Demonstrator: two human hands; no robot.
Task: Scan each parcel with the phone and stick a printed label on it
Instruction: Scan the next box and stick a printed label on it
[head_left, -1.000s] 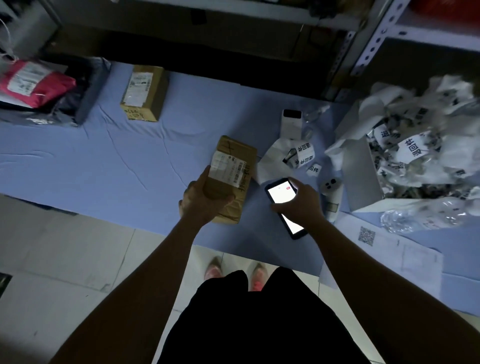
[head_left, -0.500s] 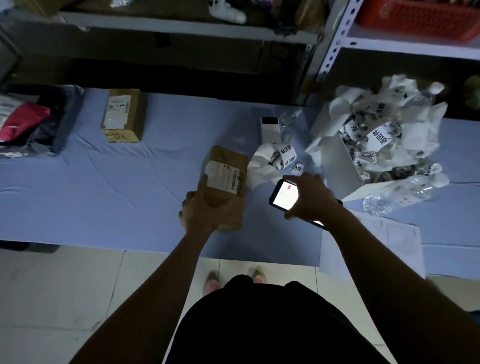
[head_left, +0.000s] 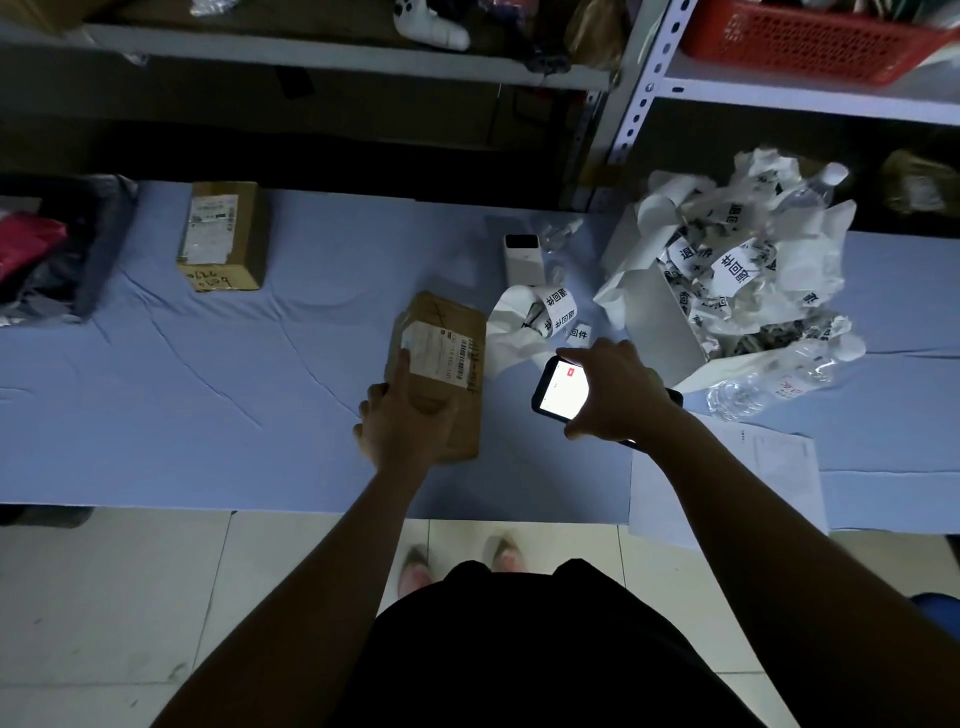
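- The left hand (head_left: 405, 421) grips the near end of a brown cardboard parcel (head_left: 452, 358). Its fingers are curled round the box's near left corner, and one digit stretches up along the top face to touch the edge of the white shipping label (head_left: 441, 353).
- The parcel sits around the middle of the blue-covered surface (head_left: 260, 389), lengthwise from the near edge toward the far edge. Whether it lies flat or is raised a little cannot be told.
- The right hand (head_left: 618, 395) holds the phone (head_left: 561, 389) from above, fingers and thumb curled round its edges. The screen faces up and glows white. The phone is just to the right of the parcel and not touching it.
- A curled strip of printed labels (head_left: 558, 312) lies just beyond the phone, toward the far edge. It sits beside a small white label printer (head_left: 522, 257) that stands nearer the far edge.
- A second parcel (head_left: 223, 236), also brown with a white label, rests near the far edge, well to the left of the held one.
- Toward the right end of the surface, an open white box (head_left: 660, 322) overflows with crumpled label backing.
- A clear plastic bottle (head_left: 769, 389) lies against the near side of that box.
- A printed sheet of paper (head_left: 769, 467) lies at the near edge, right of the right forearm.
- Dark bags with something red (head_left: 47, 249) are heaped at the left end.
- Metal shelving stands behind the far edge, with a red basket (head_left: 810, 36) on the upper right shelf.
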